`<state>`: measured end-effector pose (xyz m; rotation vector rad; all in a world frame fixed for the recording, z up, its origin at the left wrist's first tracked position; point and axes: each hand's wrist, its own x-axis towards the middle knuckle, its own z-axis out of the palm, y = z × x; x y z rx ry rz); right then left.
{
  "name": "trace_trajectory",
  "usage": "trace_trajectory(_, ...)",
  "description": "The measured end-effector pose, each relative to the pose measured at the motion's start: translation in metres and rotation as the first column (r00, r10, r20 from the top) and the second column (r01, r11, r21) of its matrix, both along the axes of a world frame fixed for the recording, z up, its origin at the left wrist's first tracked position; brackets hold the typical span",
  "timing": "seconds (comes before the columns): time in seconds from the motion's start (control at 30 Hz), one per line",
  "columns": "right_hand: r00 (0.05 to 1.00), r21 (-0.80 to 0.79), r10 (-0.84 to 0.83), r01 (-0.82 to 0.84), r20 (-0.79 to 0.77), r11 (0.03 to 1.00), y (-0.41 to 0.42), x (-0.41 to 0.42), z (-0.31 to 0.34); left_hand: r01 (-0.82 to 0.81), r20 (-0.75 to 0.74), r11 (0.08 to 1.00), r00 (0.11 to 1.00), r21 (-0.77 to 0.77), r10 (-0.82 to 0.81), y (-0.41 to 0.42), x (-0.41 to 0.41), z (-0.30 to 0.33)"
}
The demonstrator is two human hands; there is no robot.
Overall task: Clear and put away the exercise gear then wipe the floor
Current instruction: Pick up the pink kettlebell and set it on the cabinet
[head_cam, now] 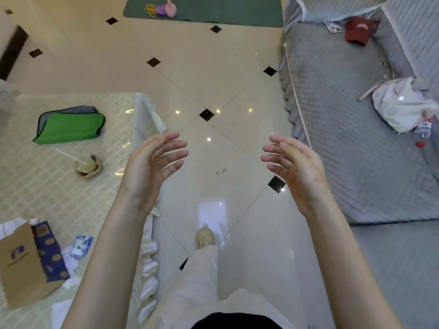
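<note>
- Setting was a room with a glossy cream tile floor (185,74) set with small black diamond insets; ceiling lights reflected in it.
- Exercise gear lay at the far end of the floor: a dark green mat (213,10) spread flat, and on its left part a pink kettlebell-like weight (171,8), a small purple item (161,8) and yellow bands (150,9), all close together.
- Judgement: nothing of the gear had been put away; the mat was unrolled and the small items sat on it. Clearing looked not yet begun.
- A faint dark smudge (221,172) showed on the tiles between the hands; wiping appeared not yet done.
- A folded green cloth (71,125) lay on the table (47,186) at left, well apart from the gear; possibly the wiping cloth, not confirmed.
- Left hand (152,162) was raised over the floor, palm turned inward, fingers loosely spread and slightly bent, holding and touching nothing.
- Right hand (294,167) mirrored it: fingers relaxed and apart, empty, in contact with nothing.
- Both hands were well apart from the mat.
- Elsewhere: a drink cup with straw (86,166) and a paper bag (21,264) on the table; a grey quilted sofa (344,138) at right carrying a red cap (358,30) and a pale bag (401,105).
</note>
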<state>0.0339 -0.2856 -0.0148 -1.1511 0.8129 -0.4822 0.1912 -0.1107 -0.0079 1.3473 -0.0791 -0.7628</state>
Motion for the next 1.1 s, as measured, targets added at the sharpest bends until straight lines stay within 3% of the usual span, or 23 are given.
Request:
trace_trajectory(0.5, 1.000, -0.004, -0.013, 0.013, 0.008, 1.000, -0.129, 0.175, 0.008, -0.029, 0.038, 1.000, 0.999, -0.009, 0.029, -0.123, 0.183, 0.013)
trace_trajectory(1.1, 0.991, 0.014, 0.127, -0.126, -0.051, 0.992, -0.373, 0.393, 0.011, -0.193, 0.074, 0.980, 0.979, 0.045, 0.190, -0.340, 0.369, 0.006)
